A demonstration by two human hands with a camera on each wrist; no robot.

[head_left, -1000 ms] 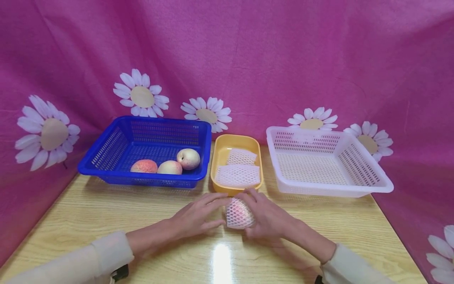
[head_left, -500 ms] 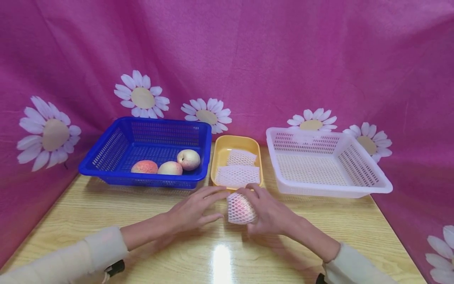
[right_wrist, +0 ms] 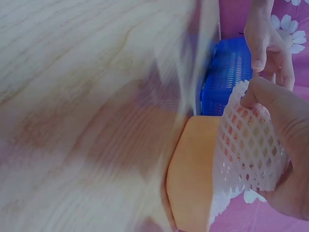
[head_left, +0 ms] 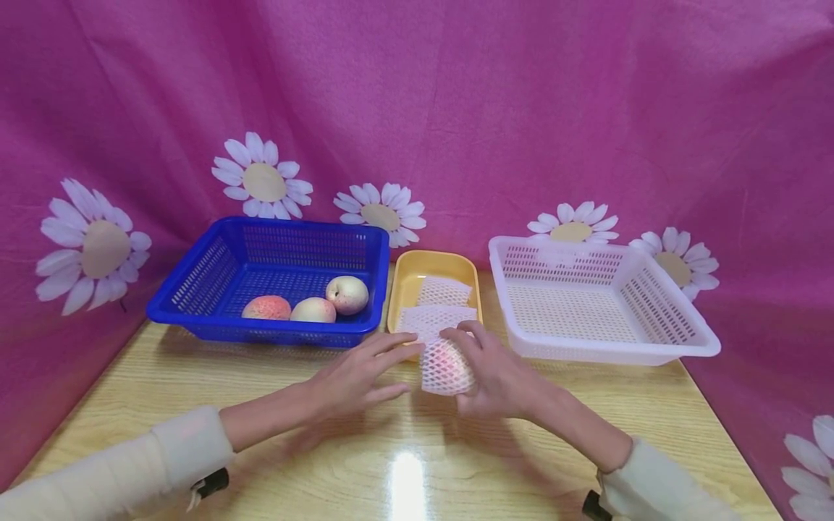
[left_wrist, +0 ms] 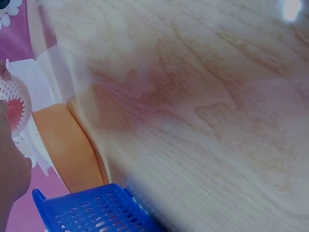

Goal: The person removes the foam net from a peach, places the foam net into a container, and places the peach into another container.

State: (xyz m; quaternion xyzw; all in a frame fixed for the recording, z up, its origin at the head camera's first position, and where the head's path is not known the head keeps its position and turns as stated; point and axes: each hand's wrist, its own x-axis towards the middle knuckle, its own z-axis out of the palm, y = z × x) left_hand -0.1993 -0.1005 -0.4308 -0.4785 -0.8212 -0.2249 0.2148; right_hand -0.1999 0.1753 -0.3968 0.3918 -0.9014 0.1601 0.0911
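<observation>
A pink-and-cream peach in a white foam net sleeve (head_left: 447,367) is in my right hand (head_left: 498,373), whose thumb and fingers grip it from the right. In the right wrist view the net (right_wrist: 244,150) covers the fruit and its loose end sticks out past it. My left hand (head_left: 361,373) is on the other side, fingers spread and extended, fingertips right at the net's left edge. Behind the held peach, flat foam net sleeves (head_left: 444,291) lie in a yellow tray (head_left: 397,278); the peach and right hand overlap the tray's front rim in the head view.
A blue basket (head_left: 260,331) with several bare peaches (head_left: 347,294) stands at the left. To the right is a white basket (head_left: 612,349). Both stand on a wooden table (head_left: 313,470) in front of a pink flowered cloth (head_left: 456,108).
My right hand has raised the netted peach and moved it slightly away from me, toward the yellow tray. The left hand has shifted a little forward and its fingers have parted from the fruit's side.
</observation>
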